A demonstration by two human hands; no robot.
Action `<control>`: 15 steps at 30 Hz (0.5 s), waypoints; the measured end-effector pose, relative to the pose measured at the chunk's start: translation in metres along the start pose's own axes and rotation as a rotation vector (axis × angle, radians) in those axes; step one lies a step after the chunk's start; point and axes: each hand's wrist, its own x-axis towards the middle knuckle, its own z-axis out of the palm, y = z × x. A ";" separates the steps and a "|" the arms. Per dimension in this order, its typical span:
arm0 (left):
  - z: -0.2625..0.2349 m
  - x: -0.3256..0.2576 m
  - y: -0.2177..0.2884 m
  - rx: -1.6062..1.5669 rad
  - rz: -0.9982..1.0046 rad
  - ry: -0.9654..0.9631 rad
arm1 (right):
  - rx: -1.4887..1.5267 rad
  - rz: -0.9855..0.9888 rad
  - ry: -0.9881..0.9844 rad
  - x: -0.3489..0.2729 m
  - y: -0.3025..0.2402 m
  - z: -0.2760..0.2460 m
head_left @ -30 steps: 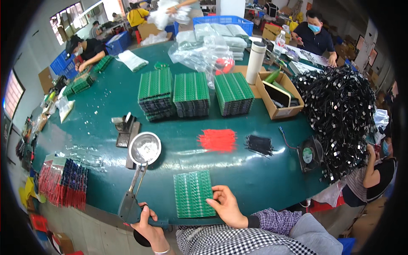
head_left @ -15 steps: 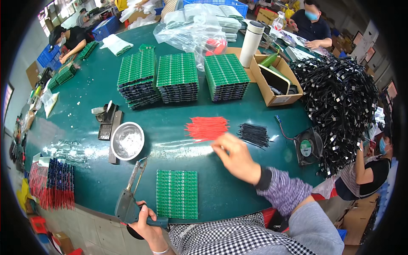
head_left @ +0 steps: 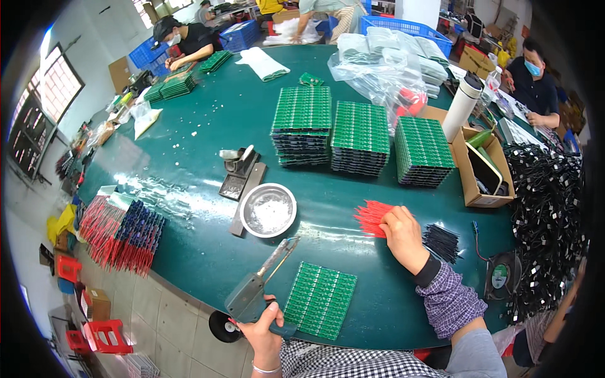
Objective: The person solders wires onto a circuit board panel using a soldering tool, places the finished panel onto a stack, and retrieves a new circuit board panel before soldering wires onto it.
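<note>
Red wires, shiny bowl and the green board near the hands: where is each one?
red wires [head_left: 368, 217], head view, on the middle of the loose red bundle.
shiny bowl [head_left: 268, 210], head view, on its inside bottom.
green board [head_left: 320, 299], head view, on the centre of its top face.

A circuit board panel [head_left: 319, 300] lies on the table [head_left: 208, 126] at six o'clock. A metal bowl [head_left: 268, 210] sits at its eleven o'clock, a wire bundle [head_left: 373, 217] at one o'clock.
</note>
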 end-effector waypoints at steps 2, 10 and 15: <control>-0.004 0.000 -0.003 -0.002 -0.010 -0.023 | -0.023 -0.014 0.005 0.002 -0.002 0.000; 0.001 -0.006 0.000 -0.008 -0.003 -0.003 | -0.073 -0.062 0.043 0.008 -0.003 -0.007; -0.011 -0.006 -0.006 -0.028 -0.005 -0.018 | 0.002 -0.081 0.043 0.006 0.003 -0.002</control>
